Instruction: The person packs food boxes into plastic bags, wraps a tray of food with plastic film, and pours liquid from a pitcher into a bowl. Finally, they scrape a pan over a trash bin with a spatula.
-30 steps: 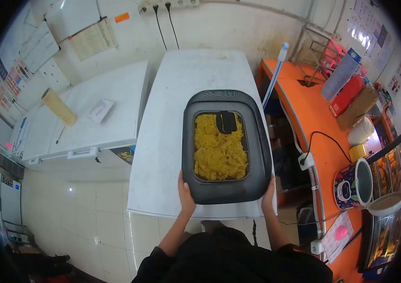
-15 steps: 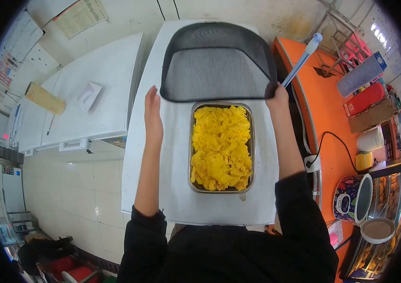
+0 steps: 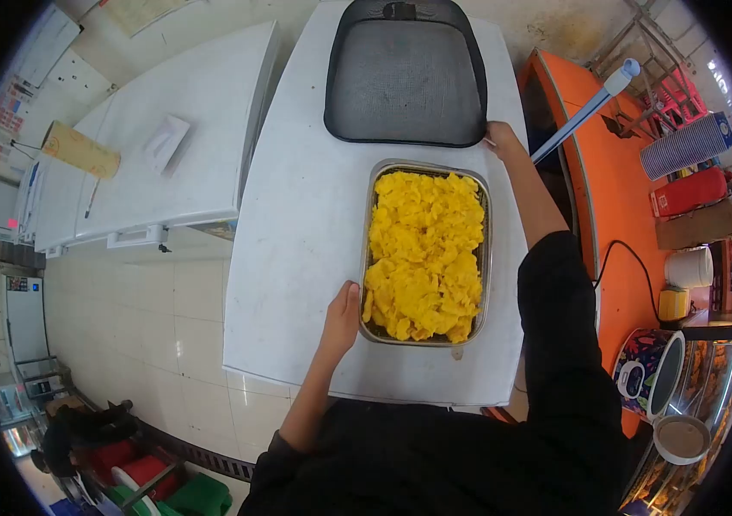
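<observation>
Yellow food (image 3: pixel 424 254) covers the tray (image 3: pixel 366 258), floor hidden; left hand (image 3: pixel 340 320) touching rim.

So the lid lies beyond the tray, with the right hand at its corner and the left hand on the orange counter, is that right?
No: the head view shows the left hand at the tray's near-left corner. The lid and right hand are as stated.

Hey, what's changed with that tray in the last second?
The dark mesh cover came off the tray and now lies flat beyond it; the right hand is at its near corner. The left hand dropped back to the tray's near left corner. The tray and yellow food stayed put.
</observation>
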